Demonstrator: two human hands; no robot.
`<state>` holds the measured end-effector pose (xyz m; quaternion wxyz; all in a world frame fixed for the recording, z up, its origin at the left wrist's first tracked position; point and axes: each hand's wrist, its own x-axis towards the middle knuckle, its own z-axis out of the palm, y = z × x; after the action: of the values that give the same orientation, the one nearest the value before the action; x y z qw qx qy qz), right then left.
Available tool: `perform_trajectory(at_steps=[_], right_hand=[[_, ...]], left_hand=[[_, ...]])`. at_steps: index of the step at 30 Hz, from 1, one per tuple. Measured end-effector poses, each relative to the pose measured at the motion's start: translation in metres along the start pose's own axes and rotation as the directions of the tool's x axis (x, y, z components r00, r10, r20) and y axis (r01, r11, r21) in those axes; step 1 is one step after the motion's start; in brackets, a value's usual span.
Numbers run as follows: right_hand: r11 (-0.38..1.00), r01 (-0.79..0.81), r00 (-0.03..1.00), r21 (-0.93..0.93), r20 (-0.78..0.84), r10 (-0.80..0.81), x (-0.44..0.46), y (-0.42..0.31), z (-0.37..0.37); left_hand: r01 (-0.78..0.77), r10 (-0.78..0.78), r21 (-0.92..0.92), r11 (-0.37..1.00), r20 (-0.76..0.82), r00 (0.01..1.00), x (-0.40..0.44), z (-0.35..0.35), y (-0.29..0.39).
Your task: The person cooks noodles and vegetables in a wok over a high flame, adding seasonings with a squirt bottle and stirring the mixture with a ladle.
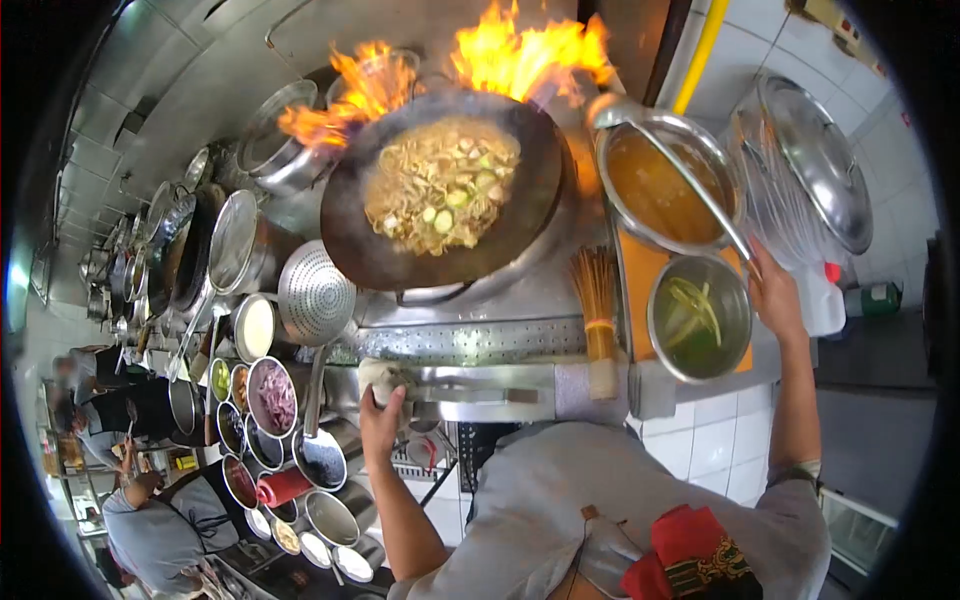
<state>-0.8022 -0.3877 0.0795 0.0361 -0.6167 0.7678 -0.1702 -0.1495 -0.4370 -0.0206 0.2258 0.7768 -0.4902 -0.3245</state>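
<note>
My right hand (776,290) is closed around the handle of a ladle (690,178). The ladle's bowl hangs over the far left rim of a steel pot of brown broth (668,190). Below that pot is a steel bowl of greenish liquid with pale green strips (700,315), close to my right hand. My left hand (382,408) grips a bunched grey cloth (378,374) at the stove's front edge; whatever lies under the cloth is hidden. A large dark wok (345,225) holds steaming noodles with green slices (445,190).
Tall flames (530,55) rise behind the wok. A bamboo brush (598,320) stands right of it. On the left are a perforated skimmer (317,292), several ingredient containers, including chopped red onion (272,397), and a red bottle (283,487). Other people (165,525) work at far left.
</note>
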Motion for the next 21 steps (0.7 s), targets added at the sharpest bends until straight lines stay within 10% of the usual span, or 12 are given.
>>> perform_trajectory(at_steps=[5, 9, 12, 18, 21], right_hand=[[0.993, 0.116, 0.968, 0.006, -0.225, -0.112, -0.014, -0.088, -0.017], [0.868, -0.12, 0.936, 0.481, 0.346, -0.062, -0.065, -0.167, 0.014], [0.906, -0.04, 0.904, 0.421, 0.402, -0.147, -0.09, -0.195, 0.05], [0.902, -0.052, 0.892, 0.429, 0.426, -0.152, -0.118, -0.227, 0.075], [0.895, 0.016, 0.879, 0.446, 0.42, -0.226, -0.129, -0.243, 0.074]], left_hand=[[-0.036, 0.036, -0.069, 0.997, -0.003, 0.999, 0.015, 0.016, -0.022], [-0.057, -0.003, -0.265, 0.962, -0.223, 0.975, -0.019, 0.044, -0.038], [0.1, -0.207, -0.448, 0.889, -0.198, 0.958, -0.058, 0.077, -0.049], [-0.468, 0.469, -0.029, 0.883, 0.015, 0.883, -0.12, 0.13, 0.029], [-0.46, 0.501, -0.199, 0.865, 0.38, 0.778, -0.129, 0.136, 0.057]])
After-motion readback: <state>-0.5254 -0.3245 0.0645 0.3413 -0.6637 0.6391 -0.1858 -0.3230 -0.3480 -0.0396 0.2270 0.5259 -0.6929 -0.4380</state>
